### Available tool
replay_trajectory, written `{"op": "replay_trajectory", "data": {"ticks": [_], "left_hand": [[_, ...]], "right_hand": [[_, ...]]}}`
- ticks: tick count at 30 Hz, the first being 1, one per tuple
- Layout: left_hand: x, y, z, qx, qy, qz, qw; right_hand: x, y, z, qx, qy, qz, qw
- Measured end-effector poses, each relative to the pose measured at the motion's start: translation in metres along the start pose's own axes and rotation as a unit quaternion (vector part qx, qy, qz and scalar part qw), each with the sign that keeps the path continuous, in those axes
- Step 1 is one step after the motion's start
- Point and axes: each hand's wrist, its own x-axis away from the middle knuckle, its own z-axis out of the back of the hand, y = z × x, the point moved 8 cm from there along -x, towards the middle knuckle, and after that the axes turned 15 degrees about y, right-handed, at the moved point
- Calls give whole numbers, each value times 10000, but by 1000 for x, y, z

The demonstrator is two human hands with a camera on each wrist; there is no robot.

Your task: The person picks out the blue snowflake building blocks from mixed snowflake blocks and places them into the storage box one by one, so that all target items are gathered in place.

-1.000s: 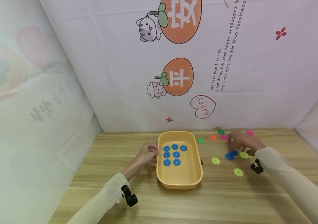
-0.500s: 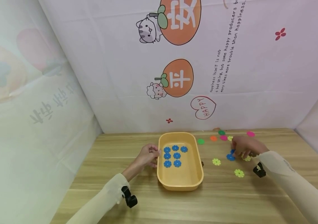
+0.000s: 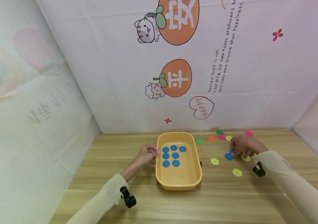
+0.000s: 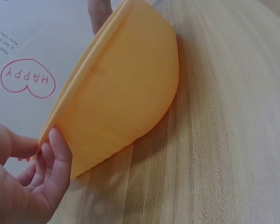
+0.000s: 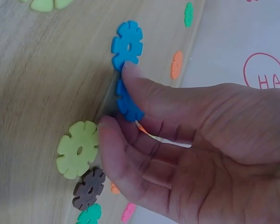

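Observation:
My left hand (image 3: 145, 156) holds the left rim of a yellow plastic basin (image 3: 182, 174), thumb over the edge and fingers against the outer wall. Several blue notched snowflake discs (image 3: 175, 163) lie inside it, toward the left and back. To the right, my right hand (image 3: 245, 145) is low over the table among loose discs. In the right wrist view, its thumb and fingers pinch a blue disc (image 5: 128, 105), partly covered by the thumb. Another blue disc (image 5: 127, 42) lies right beside it, at the thumb tip. A yellow-green disc (image 5: 70, 161) and a brown disc (image 5: 84, 196) lie near the index finger.
More discs are scattered on the wooden table (image 3: 114, 149): yellow-green (image 3: 214, 161) and another yellow-green one (image 3: 237, 172) in front, green (image 3: 199, 141), orange (image 3: 212, 138) and pink (image 3: 248, 133) at the back. A printed white cloth (image 3: 119, 77) stands behind the table.
My right hand has shifted slightly right and toward me, uncovering a yellow-green disc at the back, and its fingers have come to a blue disc. The left hand keeps its hold on the basin.

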Motion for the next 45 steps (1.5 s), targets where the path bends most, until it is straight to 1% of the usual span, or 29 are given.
{"op": "replay_trajectory", "data": {"ticks": [5, 9, 11, 14, 17, 19, 21, 24, 27, 31, 35, 37, 40, 42, 45], "left_hand": [[0, 0, 1, 11, 37, 30, 10000], [0, 2, 1, 29, 32, 40, 10000], [1, 2, 1, 47, 19, 25, 10000], [2, 2, 0, 51, 14, 17, 10000], [1, 1, 0, 58, 13, 31, 10000], [0, 0, 0, 36, 10, 16, 10000], [1, 1, 0, 32, 10, -1, 10000], [1, 0, 0, 31, -1, -12, 10000], [2, 1, 1, 43, -13, -11, 10000], [2, 1, 1, 38, -6, -17, 10000], [3, 2, 1, 56, -12, -4, 10000], [3, 2, 1, 78, -22, -8, 10000], [3, 2, 1, 110, -33, -19, 9999], [3, 2, 1, 120, -34, -18, 9999], [2, 1, 2, 117, -29, -1, 9999]], "right_hand": [[-1, -1, 0, 53, 18, 107, 9999], [-1, -1, 0, 15, 120, 336, 9994], [-2, -3, -1, -148, 199, 592, 9979], [-1, -9, -3, -609, 341, 1079, 9917], [-3, -15, -5, -1054, 569, 1220, 9853], [-4, -21, -4, -1156, 698, 1285, 9825], [-6, -27, -4, -1147, 803, 1346, 9810], [-8, -40, -1, -1177, 867, 1646, 9755], [-9, -51, 0, -1452, 839, 1786, 9695], [-10, -66, 0, -1989, 585, 1704, 9633], [-11, -80, 1, -2343, 531, 1518, 9588], [-10, -88, 4, -2365, 614, 1493, 9581], [-8, -104, 9, -2292, 784, 1575, 9573], [-6, -116, 12, -2181, 885, 1747, 9561], [-4, -135, 12, -2161, 934, 2100, 9489]]}}
